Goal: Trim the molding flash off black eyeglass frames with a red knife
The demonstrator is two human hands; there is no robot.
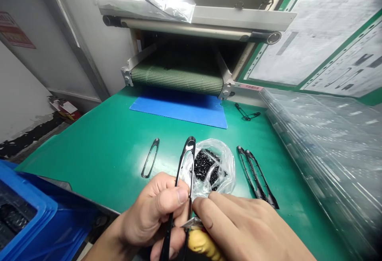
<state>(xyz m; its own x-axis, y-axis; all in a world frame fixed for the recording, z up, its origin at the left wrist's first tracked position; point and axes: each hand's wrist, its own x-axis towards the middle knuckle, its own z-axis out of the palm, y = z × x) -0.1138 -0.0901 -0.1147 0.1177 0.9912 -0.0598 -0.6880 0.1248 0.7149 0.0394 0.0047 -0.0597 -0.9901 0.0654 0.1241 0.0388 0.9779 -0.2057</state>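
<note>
Closely, left hand grips black frame, right hand holds knife (yellow handle)

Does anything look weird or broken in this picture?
Yes: the white wall has a jagged black patch along its bottom edge, near the floor. It looks as if the paint has peeled or chipped away.

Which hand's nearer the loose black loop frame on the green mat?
Left hand: just below the frame, not touching it. Right hand: farther off, to the right, past the clear bag.
</note>
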